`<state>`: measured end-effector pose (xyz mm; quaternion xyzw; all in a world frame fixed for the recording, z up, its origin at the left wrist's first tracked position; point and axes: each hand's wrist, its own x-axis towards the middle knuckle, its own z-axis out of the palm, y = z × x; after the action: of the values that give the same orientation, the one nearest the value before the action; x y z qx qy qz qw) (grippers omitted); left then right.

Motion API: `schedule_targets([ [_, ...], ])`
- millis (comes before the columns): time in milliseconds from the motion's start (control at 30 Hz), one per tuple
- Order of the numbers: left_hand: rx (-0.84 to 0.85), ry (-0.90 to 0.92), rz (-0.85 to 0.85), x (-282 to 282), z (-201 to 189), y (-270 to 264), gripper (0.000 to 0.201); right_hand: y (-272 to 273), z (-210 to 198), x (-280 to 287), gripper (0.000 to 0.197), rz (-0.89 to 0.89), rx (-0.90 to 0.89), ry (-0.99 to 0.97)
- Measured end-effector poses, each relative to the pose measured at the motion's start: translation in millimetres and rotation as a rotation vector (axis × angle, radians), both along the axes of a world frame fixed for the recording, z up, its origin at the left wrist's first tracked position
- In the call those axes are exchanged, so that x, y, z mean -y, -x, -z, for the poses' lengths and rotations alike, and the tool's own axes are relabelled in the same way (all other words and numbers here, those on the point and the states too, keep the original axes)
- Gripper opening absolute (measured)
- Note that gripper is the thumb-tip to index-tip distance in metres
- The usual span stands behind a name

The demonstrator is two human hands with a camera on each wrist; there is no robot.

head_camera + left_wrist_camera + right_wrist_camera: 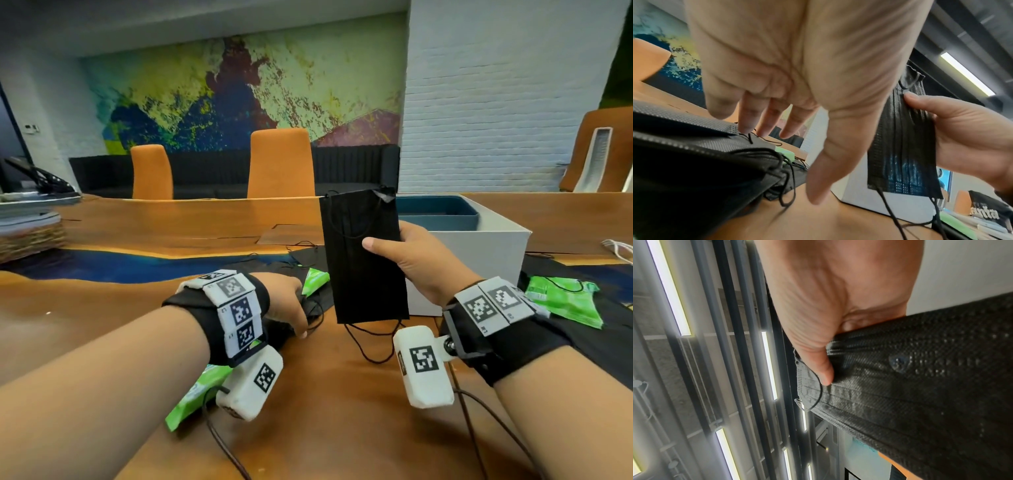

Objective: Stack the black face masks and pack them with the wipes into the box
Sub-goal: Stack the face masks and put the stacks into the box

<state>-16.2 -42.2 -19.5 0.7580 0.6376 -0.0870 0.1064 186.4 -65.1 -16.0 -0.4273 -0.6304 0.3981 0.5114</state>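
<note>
My right hand [383, 243] holds a stack of black face masks [363, 260] upright above the table, thumb pressed on the front and fingers behind it. In the right wrist view the thumb pins the pleated masks [920, 394]. Ear loops dangle below the stack. My left hand [298, 308] rests with straight fingers [748, 128] on a pile of black masks [694, 154] lying on the table. The white box [479, 253] with a blue inside stands open just behind the held masks. Green wipes packs lie behind the left hand [315, 275], right of the box [561, 298] and under my left wrist [195, 394].
The wooden table [325, 394] has a blue resin strip across its middle. Two orange chairs [281, 161] stand at the far side. A woven basket [30, 240] with papers sits at the far left, and a white cord [616, 248] lies at the right edge.
</note>
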Motion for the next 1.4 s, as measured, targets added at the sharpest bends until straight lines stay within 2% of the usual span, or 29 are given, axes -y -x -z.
schedule_targets([
  [133,-0.061,-0.033,-0.008,4,0,4,0.083,0,1,0,0.011,0.011,-0.003,0.007],
  [400,-0.211,-0.080,0.018,7,12,2,0.061,1,2,1,0.010,0.013,0.004,0.019],
  [500,-0.264,-0.093,0.054,4,13,0,0.041,0,2,1,0.010,0.014,-0.001,0.017],
  [600,-0.220,-0.156,0.074,-1,3,4,0.013,-1,1,2,0.011,0.010,-0.014,0.013],
  [733,0.000,-0.271,0.054,-3,-27,14,0.005,-5,-5,1,0.015,0.009,-0.037,-0.008],
  [867,0.309,-0.383,0.011,-8,-61,33,0.007,-8,-10,1,0.017,0.016,-0.119,-0.031],
  [933,0.596,-0.378,0.002,-11,-72,40,0.003,-8,-12,2,0.017,-0.006,-0.181,-0.036],
  [1033,1.162,-0.268,-0.031,-5,-80,38,0.011,-6,-14,5,0.018,-0.079,-0.247,-0.024],
  [1100,1.377,-0.199,-0.043,0,-78,31,0.012,-3,-13,6,0.019,-0.137,-0.294,0.005],
  [1233,1.480,-0.061,-0.028,3,-54,19,0.020,6,-7,6,0.026,-0.218,-0.376,0.080],
  [1400,1.467,0.104,-0.049,5,-26,2,0.029,11,4,1,0.025,-0.298,-0.311,0.199],
])
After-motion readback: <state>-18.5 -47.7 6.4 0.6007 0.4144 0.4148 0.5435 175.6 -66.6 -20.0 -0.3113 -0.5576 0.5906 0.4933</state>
